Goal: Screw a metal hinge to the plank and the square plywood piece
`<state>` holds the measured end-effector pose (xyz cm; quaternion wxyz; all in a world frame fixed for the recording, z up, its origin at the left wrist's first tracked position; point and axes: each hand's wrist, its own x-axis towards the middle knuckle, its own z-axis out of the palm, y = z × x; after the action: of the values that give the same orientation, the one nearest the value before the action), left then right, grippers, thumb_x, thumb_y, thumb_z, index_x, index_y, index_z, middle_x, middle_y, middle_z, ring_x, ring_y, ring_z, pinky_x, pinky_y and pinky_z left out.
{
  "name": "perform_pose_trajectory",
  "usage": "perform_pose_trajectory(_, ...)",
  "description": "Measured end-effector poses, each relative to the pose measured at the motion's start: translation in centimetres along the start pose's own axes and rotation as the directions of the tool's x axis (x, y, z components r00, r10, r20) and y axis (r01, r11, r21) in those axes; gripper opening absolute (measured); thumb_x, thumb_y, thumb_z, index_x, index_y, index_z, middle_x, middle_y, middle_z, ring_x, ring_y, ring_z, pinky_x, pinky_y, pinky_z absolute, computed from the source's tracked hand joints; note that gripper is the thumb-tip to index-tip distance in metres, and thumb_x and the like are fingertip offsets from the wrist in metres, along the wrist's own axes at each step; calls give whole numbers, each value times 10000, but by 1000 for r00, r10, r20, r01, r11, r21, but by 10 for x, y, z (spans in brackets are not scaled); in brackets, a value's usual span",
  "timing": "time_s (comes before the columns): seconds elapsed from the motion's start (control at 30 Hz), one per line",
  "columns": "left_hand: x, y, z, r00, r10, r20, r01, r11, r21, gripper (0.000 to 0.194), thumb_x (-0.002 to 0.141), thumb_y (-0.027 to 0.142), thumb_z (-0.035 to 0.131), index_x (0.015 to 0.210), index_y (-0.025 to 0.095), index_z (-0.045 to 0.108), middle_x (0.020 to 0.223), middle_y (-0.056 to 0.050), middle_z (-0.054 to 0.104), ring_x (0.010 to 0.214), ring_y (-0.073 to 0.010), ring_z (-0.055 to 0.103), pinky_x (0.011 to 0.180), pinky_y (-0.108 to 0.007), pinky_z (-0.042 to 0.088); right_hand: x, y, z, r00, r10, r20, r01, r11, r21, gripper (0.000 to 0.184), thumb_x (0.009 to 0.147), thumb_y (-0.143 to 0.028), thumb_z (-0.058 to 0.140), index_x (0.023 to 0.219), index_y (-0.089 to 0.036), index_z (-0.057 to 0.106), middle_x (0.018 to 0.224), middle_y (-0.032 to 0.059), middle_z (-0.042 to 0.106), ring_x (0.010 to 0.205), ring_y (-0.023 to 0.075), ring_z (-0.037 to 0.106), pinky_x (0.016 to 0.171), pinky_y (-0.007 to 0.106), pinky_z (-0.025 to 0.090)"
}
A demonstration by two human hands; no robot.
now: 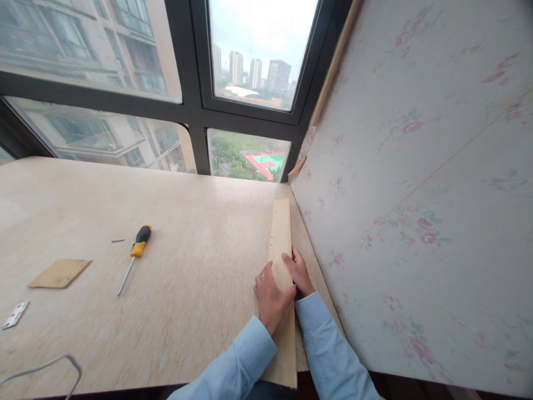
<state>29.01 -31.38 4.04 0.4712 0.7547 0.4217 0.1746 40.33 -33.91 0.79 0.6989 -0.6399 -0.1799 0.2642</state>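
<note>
A long, narrow wooden board (281, 222) lies along the right side of the marble-patterned surface, with a few small dark holes near its left edge. My left hand (272, 294), with a ring on one finger, is closed across the board from above, fingers over its left edge. On the right edge, my right hand (298, 272) grips the board with the thumb on top; its other fingers are partly hidden beside and behind the wood. The board's near end sticks out past the front edge of the surface.
A yellow-and-black screwdriver (140, 243), a thin metal pin (118, 240), a small wooden plate (60, 273), a white-and-metal piece (15, 315) and a grey cable (50, 364) lie to the left. A flower-papered wall (400, 222) rises close on the right; windows stand behind.
</note>
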Motion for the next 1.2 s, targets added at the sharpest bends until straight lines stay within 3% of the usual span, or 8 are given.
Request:
perform_pose_trajectory(0.1,-1,6,-4,1000,-24,15,23,999,45,720,647,293,631,1321,140,427,1320,-158,531,1239,-325,453,1032,-417,333,2,2,-1,1000,-4,15,5,999,-42,478,719,-337,672,1150,-189,527,1165,88,664,1080,255,613,881,357,520)
perform_pose_trajectory(0.2,-1,8,-6,998,-48,33,46,997,54,728,663,311,637,1331,127,415,1329,-161,524,1248,-315,447,1029,-392,335,1,-3,-2,998,28,56,-25,998,-56,500,706,-319,690,1161,-202,519,1155,80,670,1034,244,631,857,355,526)
perform_pose_trajectory(0.3,-1,6,-5,998,-44,46,41,997,68,788,663,333,649,1364,108,368,1370,-183,480,1284,-328,402,1047,-411,308,-4,-17,-5,985,91,147,-91,996,-4,475,699,-315,705,1128,-193,545,1117,82,687,975,243,652,840,364,526)
perform_pose_trajectory(0.53,-6,0,2,995,-18,101,14,999,46,804,701,344,608,1411,114,308,1439,-188,397,1352,-355,297,1070,-449,266,-15,-45,-15,944,108,313,-111,994,-9,404,729,-392,717,1051,-167,622,1083,86,702,1084,259,604,921,373,476)
perform_pose_trajectory(0.83,-7,-1,6,984,-29,178,44,995,-86,823,690,273,567,1433,44,296,1475,-190,357,1378,-306,276,1129,-375,224,-24,-50,-21,921,161,355,-168,986,-14,363,726,-382,727,1011,-190,612,1063,65,707,1090,251,609,947,380,469)
perform_pose_trajectory(1.2,-18,10,9,963,-79,257,121,981,-150,861,686,240,554,1468,31,259,1555,-177,199,1450,-259,129,1176,-341,119,-24,-48,-23,941,162,296,-123,982,-146,349,726,-383,712,1002,-199,603,1086,57,702,1072,240,624,950,378,483)
